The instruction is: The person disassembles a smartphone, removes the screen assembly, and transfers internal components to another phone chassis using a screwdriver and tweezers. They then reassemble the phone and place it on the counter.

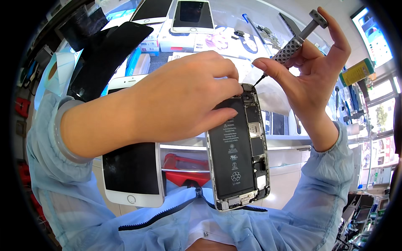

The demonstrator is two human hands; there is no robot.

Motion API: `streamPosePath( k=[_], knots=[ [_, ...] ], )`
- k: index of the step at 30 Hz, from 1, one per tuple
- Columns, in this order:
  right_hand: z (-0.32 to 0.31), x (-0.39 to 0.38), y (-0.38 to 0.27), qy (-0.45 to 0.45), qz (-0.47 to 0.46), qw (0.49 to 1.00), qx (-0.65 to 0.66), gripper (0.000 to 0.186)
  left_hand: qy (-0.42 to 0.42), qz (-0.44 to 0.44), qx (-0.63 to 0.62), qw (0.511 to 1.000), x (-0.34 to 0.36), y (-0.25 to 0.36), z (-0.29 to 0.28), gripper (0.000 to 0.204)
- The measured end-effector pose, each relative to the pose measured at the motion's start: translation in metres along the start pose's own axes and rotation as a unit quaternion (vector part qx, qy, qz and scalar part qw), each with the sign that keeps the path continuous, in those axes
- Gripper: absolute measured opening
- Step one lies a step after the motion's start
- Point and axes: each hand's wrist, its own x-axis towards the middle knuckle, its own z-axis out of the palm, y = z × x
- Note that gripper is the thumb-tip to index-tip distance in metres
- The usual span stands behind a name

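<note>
Silver screwdriver (pixel 288 51) gripped in the right hand (pixel 312 83), I see its tip by the one o'clock corner of the opened phone (pixel 256 144), which sits toward four o'clock. I'd keep the tip square, pressing lightly. The left hand (pixel 194 94) hides the upper end; whether it pinches anything, or the tip makes contact, I can't tell.

Black battery (pixel 231 155): I am viewing pale print (pixel 226 134), one warning triangle (pixel 226 125). Lower, I am noting recycling arrows (pixel 236 176).
</note>
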Motion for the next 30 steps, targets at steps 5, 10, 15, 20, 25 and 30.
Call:
streamPosePath(
  k=[5, 10, 15, 20, 25, 30],
  knots=[
    [-0.004, -0.007, 0.014, -0.023, -0.057, 0.995, -0.081, 0.108, -0.002, 0.0, 0.018, 1.0, 0.0, 0.002, -0.005, 0.031],
    [-0.006, -0.008, 0.02, -0.033, -0.08, 0.992, -0.092, 0.102, -0.001, 0.034, 0.023, 0.999, 0.003, 0.003, -0.003, 0.034],
    [-0.003, -0.006, 0.0, -0.014, -0.039, 0.999, -0.008, 0.093, -0.021, 0.033, 0.019, 0.999, 0.006, 0.003, -0.002, 0.036],
    [-0.018, -0.012, 0.01, -0.105, -0.087, 0.99, -0.034, 0.072, -0.029, 0.021, 0.021, 0.999, 0.008, 0.008, -0.004, 0.036],
    [-0.022, -0.009, 0.004, -0.082, -0.097, 0.992, 0.02, 0.073, -0.031, 0.02, 0.023, 0.999, 0.012, 0.008, -0.004, 0.037],
    [-0.01, -0.018, 0.002, -0.074, -0.022, 0.993, -0.093, 0.063, -0.033, 0.021, 0.046, 0.998, 0.01, 0.009, -0.002, 0.037]
  ],
)
